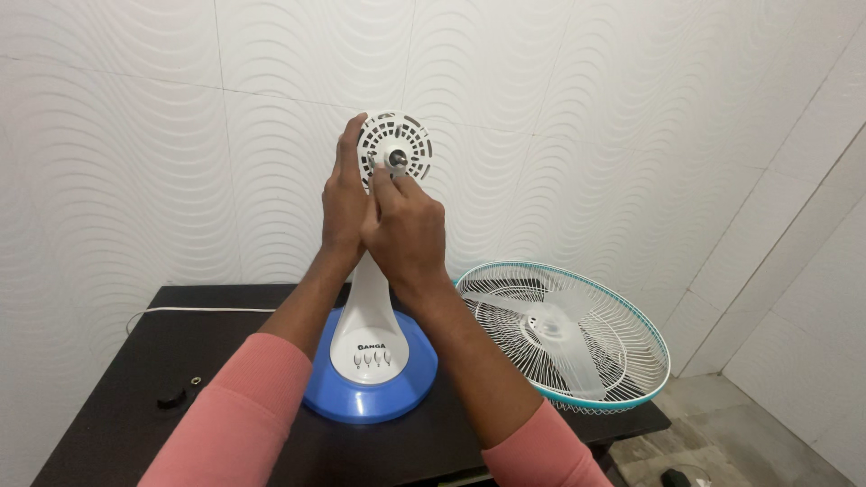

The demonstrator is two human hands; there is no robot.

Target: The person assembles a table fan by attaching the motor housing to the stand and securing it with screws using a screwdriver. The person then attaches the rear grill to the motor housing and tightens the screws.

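White plastic fan motor head with round vented face point(394, 149), upright on blue oval base point(372, 383), black desk point(135, 397): left hand point(345, 203) fingers wrapped round its left side; right hand point(404, 230) fingers pinched at the centre shaft. White wire grille, teal-rimmed point(564, 329), lying flat just right of base

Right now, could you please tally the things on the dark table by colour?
White: 3 - fan stand with motor head, blade, cable
Blue: 1 - fan base
White and teal: 1 - grille
Black: 2 - small parts
Total: 7
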